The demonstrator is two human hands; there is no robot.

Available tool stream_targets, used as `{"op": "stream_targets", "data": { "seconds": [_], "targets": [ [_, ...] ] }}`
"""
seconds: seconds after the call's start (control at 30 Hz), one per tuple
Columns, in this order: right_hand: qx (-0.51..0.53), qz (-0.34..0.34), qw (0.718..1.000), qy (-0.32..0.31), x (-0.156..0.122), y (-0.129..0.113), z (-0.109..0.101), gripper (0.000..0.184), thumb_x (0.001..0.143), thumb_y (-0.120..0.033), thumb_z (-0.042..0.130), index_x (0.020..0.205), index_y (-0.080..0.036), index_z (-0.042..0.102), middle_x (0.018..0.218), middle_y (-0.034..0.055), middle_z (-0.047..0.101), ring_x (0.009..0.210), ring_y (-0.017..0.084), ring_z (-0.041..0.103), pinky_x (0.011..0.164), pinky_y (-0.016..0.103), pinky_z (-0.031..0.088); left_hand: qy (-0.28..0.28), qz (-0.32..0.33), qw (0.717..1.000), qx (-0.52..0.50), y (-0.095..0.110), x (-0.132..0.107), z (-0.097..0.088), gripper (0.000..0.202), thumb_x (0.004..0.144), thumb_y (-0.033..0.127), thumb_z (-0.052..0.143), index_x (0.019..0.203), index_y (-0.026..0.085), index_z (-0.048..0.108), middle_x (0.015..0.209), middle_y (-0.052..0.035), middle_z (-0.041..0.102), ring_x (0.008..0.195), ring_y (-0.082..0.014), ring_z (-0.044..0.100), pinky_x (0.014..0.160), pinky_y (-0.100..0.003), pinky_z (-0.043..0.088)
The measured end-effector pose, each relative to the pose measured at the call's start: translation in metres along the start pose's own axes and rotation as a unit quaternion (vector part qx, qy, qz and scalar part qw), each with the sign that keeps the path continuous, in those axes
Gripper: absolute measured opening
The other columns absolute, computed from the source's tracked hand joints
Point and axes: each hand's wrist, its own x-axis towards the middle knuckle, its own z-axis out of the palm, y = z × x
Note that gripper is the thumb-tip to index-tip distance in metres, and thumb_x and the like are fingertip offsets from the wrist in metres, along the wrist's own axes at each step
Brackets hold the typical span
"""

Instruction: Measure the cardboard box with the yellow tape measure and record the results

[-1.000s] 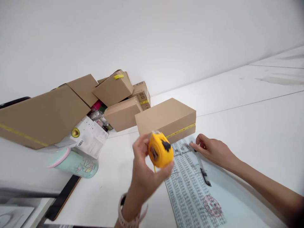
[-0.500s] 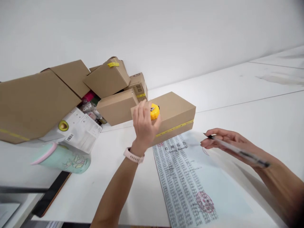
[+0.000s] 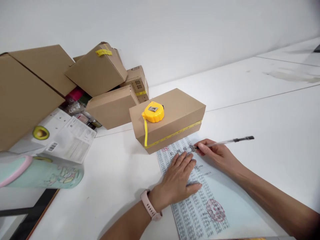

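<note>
My left hand [image 3: 178,180] lies flat, fingers spread, on a printed sheet [image 3: 200,203] with a red stamp, holding nothing. My right hand [image 3: 215,154] pinches a pen [image 3: 225,142], its tip touching the top of the sheet. Just beyond the sheet stands a closed cardboard box [image 3: 172,123] with yellow tape round it. A yellow tape measure [image 3: 153,112] rests on the box's top near its left end, its blade hanging down the front.
Several more cardboard boxes [image 3: 100,70] are piled against the wall at the back left. A white printed package [image 3: 65,133] and a mint-green bottle lying on its side [image 3: 42,173] sit at the left. The white table [image 3: 262,110] stretches to the right.
My left hand set the tape measure on the box and came down flat on the sheet. My right hand took up the pen and brought its tip to the sheet.
</note>
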Motion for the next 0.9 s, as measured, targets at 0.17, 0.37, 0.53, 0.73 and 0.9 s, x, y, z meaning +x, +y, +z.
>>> {"op": "stream_targets", "data": {
  "seconds": [0.17, 0.37, 0.53, 0.73, 0.9],
  "targets": [
    [-0.050, 0.023, 0.998, 0.022, 0.002, 0.017, 0.005, 0.041, 0.090, -0.060, 0.056, 0.084, -0.020, 0.061, 0.076, 0.0025, 0.061, 0.057, 0.013, 0.049, 0.052, 0.028, 0.041, 0.003, 0.003, 1.000, -0.006, 0.002, 0.001, 0.000, 0.068, 0.096, 0.055, 0.049, 0.146, 0.011, 0.038, 0.160, -0.0137, 0.033, 0.152, -0.0280, 0.017, 0.126, -0.047, 0.013],
    [-0.012, 0.002, 1.000, 0.028, 0.003, 0.026, 0.010, 0.034, 0.088, -0.055, 0.063, 0.087, -0.022, 0.055, 0.070, 0.0021, 0.063, 0.062, 0.017, 0.058, 0.058, 0.030, 0.048, 0.015, 0.010, 1.000, -0.009, 0.001, 0.000, 0.001, 0.066, 0.096, 0.054, 0.049, 0.146, 0.012, 0.038, 0.159, -0.0136, 0.034, 0.152, -0.0294, 0.019, 0.126, -0.047, 0.013],
    [-0.096, 0.003, 0.994, 0.060, 0.005, 0.023, 0.014, 0.030, 0.090, -0.045, 0.059, 0.074, -0.024, 0.044, 0.051, -0.0072, 0.042, 0.047, 0.011, 0.036, 0.045, 0.026, 0.030, 0.034, 0.012, 0.999, -0.009, 0.002, -0.001, 0.003, 0.065, 0.095, 0.053, 0.052, 0.143, 0.012, 0.040, 0.158, -0.0133, 0.037, 0.150, -0.0296, 0.023, 0.126, -0.046, 0.013],
    [-0.135, -0.019, 0.989, 0.056, 0.006, 0.023, 0.014, 0.026, 0.090, -0.041, 0.055, 0.073, -0.024, 0.044, 0.053, -0.0066, 0.041, 0.049, 0.011, 0.035, 0.047, 0.026, 0.031, 0.037, 0.013, 0.999, -0.011, 0.002, -0.002, 0.004, 0.065, 0.095, 0.053, 0.052, 0.144, 0.013, 0.039, 0.157, -0.0135, 0.038, 0.150, -0.0298, 0.022, 0.125, -0.048, 0.016],
    [-0.135, -0.034, 0.989, 0.058, 0.006, 0.023, 0.014, 0.027, 0.089, -0.043, 0.056, 0.073, -0.024, 0.045, 0.054, -0.0056, 0.043, 0.050, 0.011, 0.036, 0.048, 0.027, 0.032, 0.049, 0.017, 0.999, -0.011, 0.001, -0.003, 0.005, 0.065, 0.095, 0.053, 0.052, 0.144, 0.013, 0.039, 0.157, -0.0133, 0.037, 0.150, -0.0292, 0.024, 0.126, -0.046, 0.014]
  ]
}}
